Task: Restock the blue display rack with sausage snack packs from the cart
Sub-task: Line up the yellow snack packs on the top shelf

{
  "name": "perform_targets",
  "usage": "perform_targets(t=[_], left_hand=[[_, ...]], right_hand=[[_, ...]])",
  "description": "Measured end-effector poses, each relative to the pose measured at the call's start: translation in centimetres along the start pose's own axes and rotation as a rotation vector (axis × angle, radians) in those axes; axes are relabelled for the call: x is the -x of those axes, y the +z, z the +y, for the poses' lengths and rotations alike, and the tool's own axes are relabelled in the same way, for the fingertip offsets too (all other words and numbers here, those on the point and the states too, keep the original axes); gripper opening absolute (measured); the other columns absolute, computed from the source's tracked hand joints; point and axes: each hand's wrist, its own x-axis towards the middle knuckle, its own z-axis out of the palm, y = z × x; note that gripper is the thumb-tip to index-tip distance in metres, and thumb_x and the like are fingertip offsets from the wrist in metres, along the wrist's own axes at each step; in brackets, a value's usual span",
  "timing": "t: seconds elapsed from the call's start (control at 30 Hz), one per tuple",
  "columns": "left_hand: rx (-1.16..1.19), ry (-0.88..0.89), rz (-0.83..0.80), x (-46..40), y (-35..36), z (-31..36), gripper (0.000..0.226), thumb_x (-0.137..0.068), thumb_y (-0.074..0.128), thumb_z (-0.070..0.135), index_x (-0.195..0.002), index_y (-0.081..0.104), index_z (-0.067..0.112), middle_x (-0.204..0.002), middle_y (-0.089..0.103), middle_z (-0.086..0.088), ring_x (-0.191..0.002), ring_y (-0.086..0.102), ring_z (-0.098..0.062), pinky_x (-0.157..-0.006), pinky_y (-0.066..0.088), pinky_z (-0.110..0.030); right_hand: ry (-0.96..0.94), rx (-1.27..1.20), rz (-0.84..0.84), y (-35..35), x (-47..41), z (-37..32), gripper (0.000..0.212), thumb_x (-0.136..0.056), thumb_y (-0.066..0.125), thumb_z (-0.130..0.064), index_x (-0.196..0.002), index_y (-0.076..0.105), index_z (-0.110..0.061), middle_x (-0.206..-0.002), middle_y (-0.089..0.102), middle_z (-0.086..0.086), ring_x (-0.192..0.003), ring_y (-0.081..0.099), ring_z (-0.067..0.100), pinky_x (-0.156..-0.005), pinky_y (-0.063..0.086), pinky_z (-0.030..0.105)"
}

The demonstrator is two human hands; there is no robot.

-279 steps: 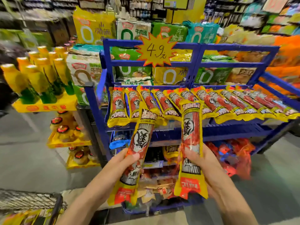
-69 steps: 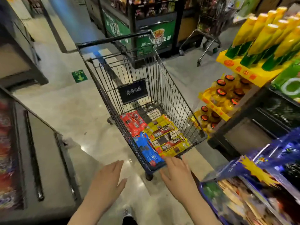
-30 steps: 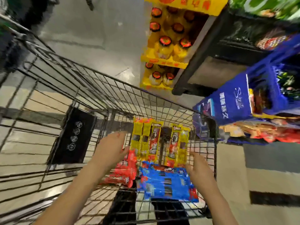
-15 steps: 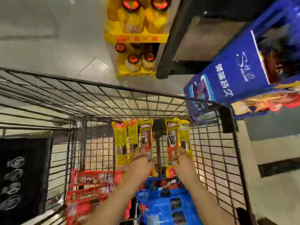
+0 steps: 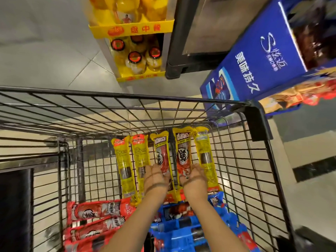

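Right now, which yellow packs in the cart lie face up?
The two middle packs, one under each hand, show a tiger face and red sausage. The other three show plain yellow backs.

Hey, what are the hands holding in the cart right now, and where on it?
Each hand rests on one yellow sausage pack's lower half; a closed grip cannot be told.

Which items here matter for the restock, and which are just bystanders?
Job: yellow sausage packs, cart, blue display rack, left hand, right hand.
Bystanders: red packs, blue packs, yellow bottle stand.
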Motion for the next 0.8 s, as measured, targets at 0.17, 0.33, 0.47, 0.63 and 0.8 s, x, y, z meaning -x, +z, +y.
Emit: perform_targets(t=[0.17,0.33,0.47,0.63,0.8], left_hand=[[0.116,-0.009,-0.018,-0.5,1.2,0.6,0.039,-0.091,0.057,0.026,-0.125,0.045,0.011,-0.134,0.045,-0.007,-0.122,0.045,-0.022,-0.090,0.038,-0.026],[0.294,-0.010,0.052,0.4,1.6,0.4,0.035,-0.090,0.057,0.016,-0.120,0.043,0.007,-0.110,0.057,-0.011,-0.094,0.053,-0.023,-0.071,0.036,-0.025],[0.521,-0.052,0.020,1.6,0.6,0.2,0.035,-0.086,0.064,0.016,-0.110,0.038,0.013,-0.087,0.053,-0.006,-0.071,0.051,-0.018,-0.059,0.035,-0.024],[0.624,-0.037,-0.135,6.5,-3.3,-0.1,0.044,-0.085,0.066,0.034,-0.120,0.052,0.011,-0.118,0.060,-0.003,-0.106,0.056,-0.022,-0.085,0.043,-0.030],[0.685,0.083,-0.192,12.8,-8.6,-0.1,0.091,-0.056,0.071,0.070,-0.130,0.049,0.023,-0.133,0.054,-0.004,-0.112,0.058,-0.023,-0.093,0.049,-0.045]], right_hand=[[-0.052,-0.146,0.009,-0.7,0.3,0.3,0.044,-0.085,0.064,-0.006,-0.122,0.042,-0.012,-0.088,0.063,-0.009,-0.078,0.062,0.012,-0.065,0.048,0.021],[-0.084,-0.209,0.105,-2.4,0.8,-0.6,0.038,-0.084,0.067,-0.011,-0.112,0.043,-0.019,-0.090,0.063,-0.004,-0.083,0.062,0.018,-0.073,0.051,0.029],[-0.147,-0.265,0.097,-4.0,2.4,-0.8,0.040,-0.083,0.069,-0.016,-0.111,0.042,-0.025,-0.102,0.061,-0.006,-0.095,0.060,0.013,-0.079,0.048,0.027],[-0.131,-0.402,0.015,-7.0,6.7,-1.2,0.070,-0.068,0.068,-0.060,-0.127,0.053,-0.025,-0.123,0.061,-0.005,-0.115,0.057,0.014,-0.096,0.050,0.042],[-0.115,-0.625,0.057,-13.2,13.6,-1.1,0.049,-0.075,0.074,-0.045,-0.116,0.061,-0.020,-0.110,0.068,-0.002,-0.103,0.064,0.015,-0.091,0.053,0.041]])
